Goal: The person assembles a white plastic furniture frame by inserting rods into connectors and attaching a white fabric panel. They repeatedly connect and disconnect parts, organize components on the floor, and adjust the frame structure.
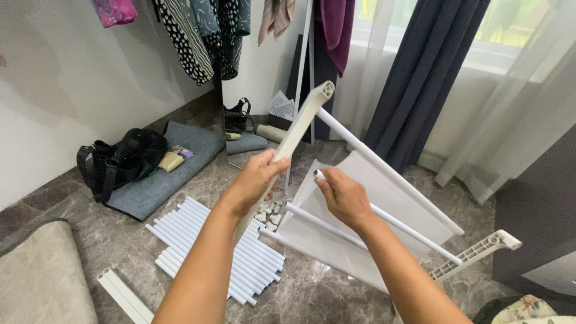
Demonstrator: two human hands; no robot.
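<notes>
My left hand (255,180) grips a cream plastic side bar (306,117) that slants up toward the wall, its rounded end at the top. My right hand (342,195) pinches the near end of a white tube (408,231) close to that bar. Two more white tubes (384,168) run from the bar toward a second ribbed plastic bar (480,252) lying at the right. A white fabric shelf panel (384,198) hangs between the tubes.
Several loose white tubes (210,246) lie side by side on the marble floor, with small white connectors (270,215) beside them. A black bag (120,159) rests on a grey mat (174,168). Clothes hang at the wall; dark curtains (420,78) hang at the back.
</notes>
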